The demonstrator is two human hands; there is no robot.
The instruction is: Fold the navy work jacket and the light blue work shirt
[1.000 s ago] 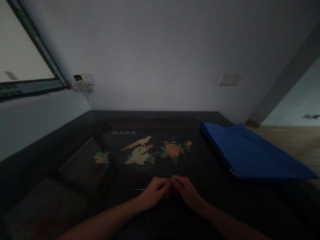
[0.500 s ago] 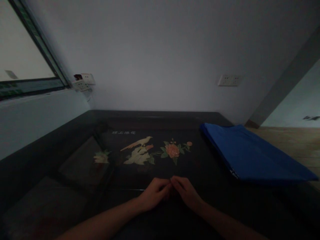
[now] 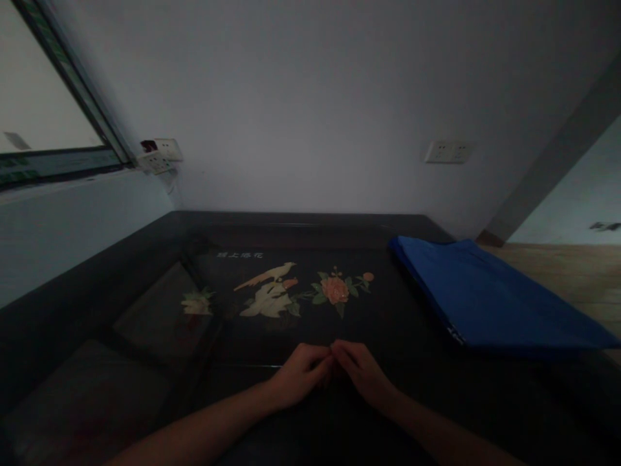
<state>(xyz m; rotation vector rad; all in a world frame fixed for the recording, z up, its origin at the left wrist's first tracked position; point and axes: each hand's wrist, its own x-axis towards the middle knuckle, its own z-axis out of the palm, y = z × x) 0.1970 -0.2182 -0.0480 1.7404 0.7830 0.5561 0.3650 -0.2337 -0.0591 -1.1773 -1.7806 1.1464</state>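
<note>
My left hand [image 3: 301, 374] and my right hand [image 3: 363, 374] meet at the fingertips, low in the middle of the head view. Both are closed, with fingers bent inward and pressed together. No object shows between them, though their undersides are dark and hidden. Under and around them lies a dark, glossy tabletop [image 3: 291, 236]. Just beyond my fingers it bears an inlaid picture of a pale bird [image 3: 266, 276] on a white rock, and a pink flower [image 3: 334, 290] with green leaves. To the right of my hands lies a flat blue folded cloth or bag [image 3: 490, 294].
A pale wall [image 3: 301, 129] rises behind the table, with a socket plate [image 3: 447, 152] at right. More sockets [image 3: 167, 149] sit in the left corner beside a window frame [image 3: 63, 158]. Wooden floor [image 3: 572, 268] shows at far right.
The view has shifted very slightly. My hands keep the same place and pose, and the blue cloth or bag lies as before.
</note>
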